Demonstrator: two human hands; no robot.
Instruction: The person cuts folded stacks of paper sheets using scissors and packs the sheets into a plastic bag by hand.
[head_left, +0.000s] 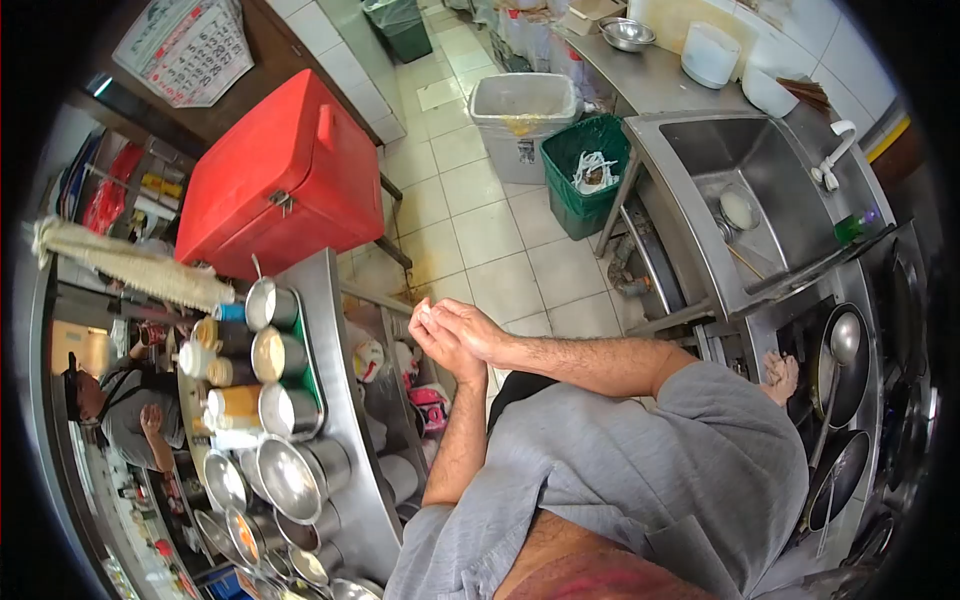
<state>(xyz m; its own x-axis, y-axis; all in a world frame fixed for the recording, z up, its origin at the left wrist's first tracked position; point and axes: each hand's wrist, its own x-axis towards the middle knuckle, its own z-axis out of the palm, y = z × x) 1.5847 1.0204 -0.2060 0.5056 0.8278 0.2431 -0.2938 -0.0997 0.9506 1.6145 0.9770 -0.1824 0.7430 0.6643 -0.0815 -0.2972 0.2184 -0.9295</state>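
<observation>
My left hand (436, 350) and my right hand (472, 332) are pressed together in front of my body, above the tiled floor. The right hand lies over the left, and the fingers of both are closed. Whatever may be between the palms is hidden. To the left of my hands, the steel counter (352, 405) holds several metal pots, one of them a steel pot (290, 410) with its open top showing. A large red cooler box (262, 175) stands ahead on the left, apart from my hands.
Ahead stand a grey bin (520, 125) and a green bin (580, 180) with waste. A steel sink (700, 150) with a bowl inside is at the right. Pans and a ladle (845, 340) rest on the stove at far right. Another person (135, 410) is beyond the counter.
</observation>
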